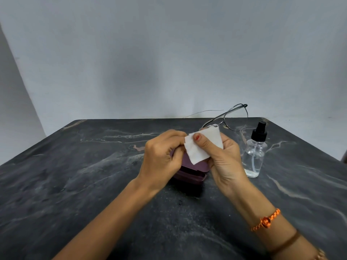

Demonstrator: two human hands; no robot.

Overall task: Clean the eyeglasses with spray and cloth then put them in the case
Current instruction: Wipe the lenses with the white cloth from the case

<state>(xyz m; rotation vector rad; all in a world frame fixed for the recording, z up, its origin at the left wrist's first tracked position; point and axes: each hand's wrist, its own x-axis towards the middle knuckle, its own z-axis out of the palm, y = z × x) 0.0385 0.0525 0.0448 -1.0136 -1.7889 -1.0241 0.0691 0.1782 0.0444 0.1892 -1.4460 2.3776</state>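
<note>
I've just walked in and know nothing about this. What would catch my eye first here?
Two bare hands meet mid-frame over a dark marbled table: the right hand pinches a white cloth around one lens of thin wire glasses, the left hand gripping beside it. Under them lies a closed purple case; a clear spray bottle with a black top stands to the right.

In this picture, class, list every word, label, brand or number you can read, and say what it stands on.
None can be read.
Spray bottle: clear, no label visible.
Case: plain purple, no visible print.
Cloth: plain white.
Eyeglasses: any marking on the frame is too small to tell.
</note>
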